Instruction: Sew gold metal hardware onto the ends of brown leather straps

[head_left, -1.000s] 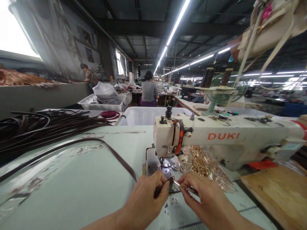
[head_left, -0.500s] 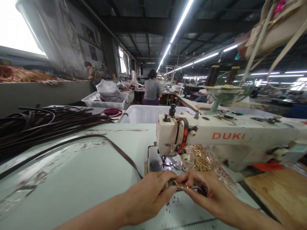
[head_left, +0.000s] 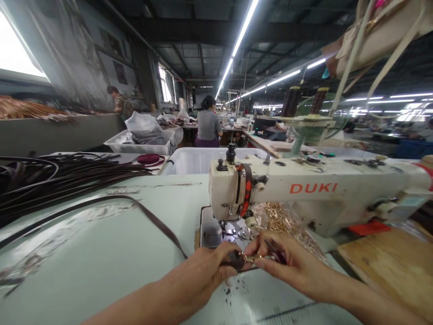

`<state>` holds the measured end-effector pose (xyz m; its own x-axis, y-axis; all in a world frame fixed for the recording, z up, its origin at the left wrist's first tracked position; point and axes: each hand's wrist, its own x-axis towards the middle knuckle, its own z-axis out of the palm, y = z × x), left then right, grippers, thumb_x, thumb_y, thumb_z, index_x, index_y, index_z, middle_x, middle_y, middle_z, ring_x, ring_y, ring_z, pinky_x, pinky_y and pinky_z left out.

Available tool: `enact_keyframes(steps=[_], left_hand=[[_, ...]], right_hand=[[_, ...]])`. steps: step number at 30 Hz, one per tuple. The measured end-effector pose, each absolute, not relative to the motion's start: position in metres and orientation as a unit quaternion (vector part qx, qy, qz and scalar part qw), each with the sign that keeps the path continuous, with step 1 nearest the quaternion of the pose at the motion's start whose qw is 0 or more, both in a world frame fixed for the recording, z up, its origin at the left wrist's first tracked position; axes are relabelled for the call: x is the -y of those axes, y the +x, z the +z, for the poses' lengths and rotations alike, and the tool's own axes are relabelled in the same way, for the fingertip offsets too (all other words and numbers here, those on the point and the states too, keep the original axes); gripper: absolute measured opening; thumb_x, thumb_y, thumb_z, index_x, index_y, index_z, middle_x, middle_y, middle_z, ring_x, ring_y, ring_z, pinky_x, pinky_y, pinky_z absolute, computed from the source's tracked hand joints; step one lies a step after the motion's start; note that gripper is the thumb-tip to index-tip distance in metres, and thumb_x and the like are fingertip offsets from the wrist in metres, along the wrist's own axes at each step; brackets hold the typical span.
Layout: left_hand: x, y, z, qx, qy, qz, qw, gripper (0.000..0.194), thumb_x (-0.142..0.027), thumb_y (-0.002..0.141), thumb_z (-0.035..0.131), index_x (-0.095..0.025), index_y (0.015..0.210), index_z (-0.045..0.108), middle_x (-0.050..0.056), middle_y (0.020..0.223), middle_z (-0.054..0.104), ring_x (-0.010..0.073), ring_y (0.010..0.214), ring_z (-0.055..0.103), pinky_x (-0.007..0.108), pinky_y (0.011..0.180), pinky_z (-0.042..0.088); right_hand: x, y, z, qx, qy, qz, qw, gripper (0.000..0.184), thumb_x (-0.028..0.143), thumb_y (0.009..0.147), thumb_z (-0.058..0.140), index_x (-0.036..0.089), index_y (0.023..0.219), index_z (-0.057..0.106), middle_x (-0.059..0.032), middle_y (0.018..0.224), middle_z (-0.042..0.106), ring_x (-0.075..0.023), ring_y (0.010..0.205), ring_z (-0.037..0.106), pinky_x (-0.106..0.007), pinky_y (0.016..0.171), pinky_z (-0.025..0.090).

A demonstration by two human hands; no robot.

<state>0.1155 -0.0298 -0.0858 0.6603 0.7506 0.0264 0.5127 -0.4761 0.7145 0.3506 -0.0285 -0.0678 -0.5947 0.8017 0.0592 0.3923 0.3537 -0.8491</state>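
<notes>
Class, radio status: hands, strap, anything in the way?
Left hand gripping dark strap. Right hand pinching gold-coloured metal piece beside it. Sewing machine just beyond; nothing visibly blocking.

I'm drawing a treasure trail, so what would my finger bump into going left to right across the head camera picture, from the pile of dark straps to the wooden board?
Pile of dark straps → maroon coil → left hand → right hand → wooden board.

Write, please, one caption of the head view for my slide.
Left hand and right hand hold a strap and a shiny fitting before a sewing machine.
</notes>
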Motion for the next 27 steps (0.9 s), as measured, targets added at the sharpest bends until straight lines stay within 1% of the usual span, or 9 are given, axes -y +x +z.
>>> enact_keyframes(steps=[3,6,10,14,17,20,22,25,27], left_hand=[[0.032,0.117,-0.083,-0.366,0.832,0.182,0.376,0.032,-0.020,0.094,0.039,-0.025,0.125,0.044,-0.002,0.082,0.060,0.0127,0.070,0.053,0.020,0.063,0.039],[0.031,0.117,-0.085,-0.342,0.835,0.197,0.384,0.042,-0.018,0.093,0.039,-0.028,0.134,0.037,-0.002,0.088,0.062,0.0116,0.069,0.053,0.020,0.064,0.039],[0.031,0.115,-0.089,-0.335,0.856,0.190,0.346,0.025,-0.025,0.097,0.034,-0.027,0.116,0.050,-0.001,0.094,0.063,0.0140,0.079,0.057,0.023,0.071,0.041],[0.034,0.116,-0.091,-0.387,0.858,0.147,0.303,0.020,-0.030,0.098,0.032,-0.023,0.107,0.048,0.001,0.088,0.063,0.0175,0.080,0.060,0.026,0.071,0.042],[0.035,0.118,-0.093,-0.395,0.876,0.118,0.252,0.019,-0.027,0.098,0.030,-0.022,0.109,0.045,0.003,0.087,0.062,0.0191,0.077,0.061,0.027,0.069,0.043],[0.035,0.121,-0.096,-0.392,0.893,0.082,0.207,0.021,-0.024,0.099,0.026,-0.020,0.108,0.044,0.006,0.091,0.062,0.0208,0.078,0.062,0.029,0.068,0.045],[0.036,0.122,-0.098,-0.395,0.897,0.055,0.190,0.020,-0.018,0.097,0.026,-0.018,0.105,0.044,0.008,0.094,0.062,0.0218,0.079,0.062,0.031,0.070,0.047],[0.038,0.123,-0.100,-0.408,0.896,0.027,0.173,0.023,-0.009,0.093,0.027,-0.018,0.104,0.046,0.009,0.099,0.061,0.0224,0.079,0.062,0.034,0.072,0.048],[0.039,0.122,-0.103,-0.422,0.889,0.031,0.173,0.024,-0.009,0.094,0.027,-0.018,0.105,0.047,0.009,0.099,0.061,0.0218,0.076,0.062,0.034,0.070,0.048]], right_hand=[[0.029,0.352,-0.065,0.797,-0.372,0.408,0.246,0.016,0.032,0.093,0.050,0.017,0.094,0.057,-0.0043,0.095,0.062,-0.0151,0.086,0.057,-0.028,0.076,0.045],[0.031,0.354,-0.062,0.812,-0.367,0.390,0.230,0.015,0.032,0.093,0.049,0.019,0.093,0.056,-0.0040,0.098,0.063,-0.0161,0.091,0.057,-0.029,0.080,0.044],[0.037,0.354,-0.061,0.829,-0.383,0.355,0.199,0.013,0.031,0.093,0.048,0.023,0.098,0.057,-0.0012,0.096,0.063,-0.0151,0.087,0.057,-0.027,0.075,0.044],[0.040,0.352,-0.065,0.841,-0.418,0.293,0.180,0.015,0.027,0.093,0.047,0.026,0.102,0.058,0.0011,0.095,0.063,-0.0146,0.085,0.057,-0.027,0.077,0.043],[0.039,0.343,-0.070,0.820,-0.461,0.280,0.194,0.010,0.024,0.087,0.055,0.023,0.097,0.056,0.0018,0.090,0.063,-0.0147,0.082,0.058,-0.025,0.072,0.043],[0.037,0.331,-0.080,0.825,-0.460,0.267,0.193,0.016,0.027,0.082,0.066,0.022,0.094,0.056,0.0031,0.087,0.064,-0.0145,0.080,0.059,-0.024,0.069,0.042],[0.035,0.324,-0.088,0.846,-0.439,0.233,0.193,0.013,0.032,0.086,0.063,0.020,0.088,0.057,0.0022,0.084,0.063,-0.0146,0.079,0.059,-0.024,0.069,0.041],[0.033,0.319,-0.100,0.866,-0.424,0.181,0.193,0.020,0.035,0.091,0.055,0.018,0.082,0.054,-0.0001,0.080,0.062,-0.0150,0.073,0.059,-0.024,0.065,0.041],[0.031,0.319,-0.108,0.872,-0.421,0.166,0.184,0.021,0.035,0.093,0.052,0.017,0.080,0.052,-0.0010,0.078,0.061,-0.0150,0.069,0.058,-0.024,0.062,0.040]])
